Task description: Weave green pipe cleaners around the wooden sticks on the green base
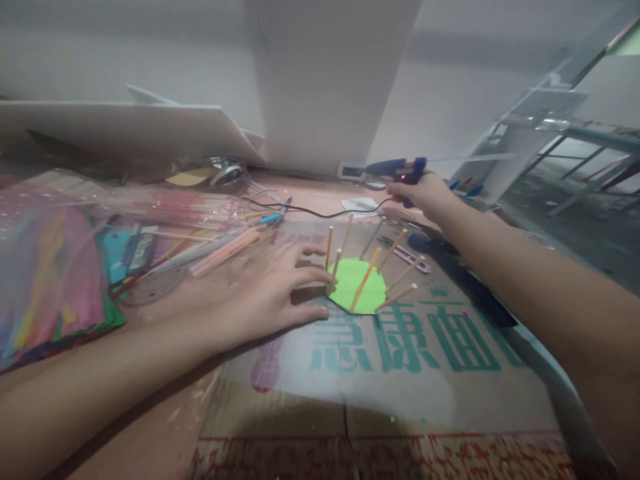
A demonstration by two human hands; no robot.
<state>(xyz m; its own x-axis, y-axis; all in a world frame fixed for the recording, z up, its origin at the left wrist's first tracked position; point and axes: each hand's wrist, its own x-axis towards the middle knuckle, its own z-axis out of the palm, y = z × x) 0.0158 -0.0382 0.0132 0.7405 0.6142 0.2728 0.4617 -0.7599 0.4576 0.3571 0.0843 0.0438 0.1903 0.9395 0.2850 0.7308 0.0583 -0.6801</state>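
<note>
Your bare right forearm (540, 287) reaches in closest along the right side, with your left forearm (125, 373) slanting in from the lower left. Between them a flattened cardboard sheet (390, 400), smooth, with green lettering and a red patterned border, covers part of the pinkish bench (175, 407).

On that sheet, near its far edge, lies a bright green disc (347, 280), flat and slightly angular at the rim. Slim round wooden sticks (366, 280) stand around its edge, some nearly upright, others leaning outward.

Your left hand (275, 287) is low beside the disc, palm down, fingers loosely spread. One fingertip meets the base of a stick at the disc's left edge; whether it presses there, you can't tell from this view. Your thumb lies just short of the rim.

Your right hand (423, 193) is wrapped around a dark blue hard-plastic glue gun (395, 167), fingers closed on its grip, well apart from the disc. A red light glows on its body, a translucent rod (470, 158) juts from the back, and a thin black cord (325, 216) curves away left. Near the disc lies a pink-handled tool (413, 259); glossy, crinkled plastic wrapping (180, 207) encloses more sticks at left.
</note>
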